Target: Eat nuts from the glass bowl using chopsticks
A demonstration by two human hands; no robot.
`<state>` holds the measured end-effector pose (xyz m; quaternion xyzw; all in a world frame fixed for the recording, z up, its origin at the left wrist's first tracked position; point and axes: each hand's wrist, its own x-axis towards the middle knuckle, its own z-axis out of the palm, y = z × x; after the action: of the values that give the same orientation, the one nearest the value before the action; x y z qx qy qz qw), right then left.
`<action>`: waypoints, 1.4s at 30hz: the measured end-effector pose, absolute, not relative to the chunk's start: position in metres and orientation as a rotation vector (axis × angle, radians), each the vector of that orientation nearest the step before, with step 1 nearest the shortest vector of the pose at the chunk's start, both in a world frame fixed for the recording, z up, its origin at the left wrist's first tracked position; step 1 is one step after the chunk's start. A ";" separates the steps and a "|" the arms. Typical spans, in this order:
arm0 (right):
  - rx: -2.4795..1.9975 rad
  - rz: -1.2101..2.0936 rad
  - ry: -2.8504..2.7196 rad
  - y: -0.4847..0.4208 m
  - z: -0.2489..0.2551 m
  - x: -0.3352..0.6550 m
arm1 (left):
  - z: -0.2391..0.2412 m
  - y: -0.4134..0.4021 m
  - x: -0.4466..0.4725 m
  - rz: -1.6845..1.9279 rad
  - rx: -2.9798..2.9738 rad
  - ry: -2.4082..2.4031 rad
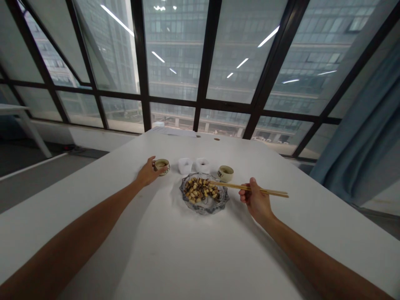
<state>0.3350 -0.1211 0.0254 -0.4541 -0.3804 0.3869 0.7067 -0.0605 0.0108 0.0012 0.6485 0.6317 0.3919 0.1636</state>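
Note:
My left hand point(149, 171) is closed around the side of a small pale-green teacup point(162, 163), which stands upright on the white table. In my right hand point(256, 200) is a pair of wooden chopsticks point(273, 192), held nearly level with their tips pointing left. The tips reach over the clear glass bowl point(223, 203), at the far side of a heap of mixed nuts and seeds point(200, 189). Whether the tips pinch anything is too small to tell. A second pale-green cup point(225, 173) with dark lettering stands just behind the chopsticks.
Two small white cups point(185, 166) stand side by side behind the glass bowl. Papers point(173, 132) lie at the far end of the white table point(175, 258). Beyond are large framed windows, with a blue curtain point(359, 133) at the right and another table point(14, 109) at the left.

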 end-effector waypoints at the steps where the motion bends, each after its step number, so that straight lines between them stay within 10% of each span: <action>1: -1.010 0.875 -0.822 -0.123 0.020 0.337 | 0.002 0.009 -0.060 1.078 1.879 1.817; 42: -0.995 0.786 -0.794 -0.140 0.024 0.315 | 0.011 0.012 -0.062 1.168 1.980 1.861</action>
<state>0.3151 -0.1404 0.0244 -0.4526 -0.3609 0.3571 0.7331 -0.0624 0.0120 0.0111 0.6665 0.6266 0.3933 0.0916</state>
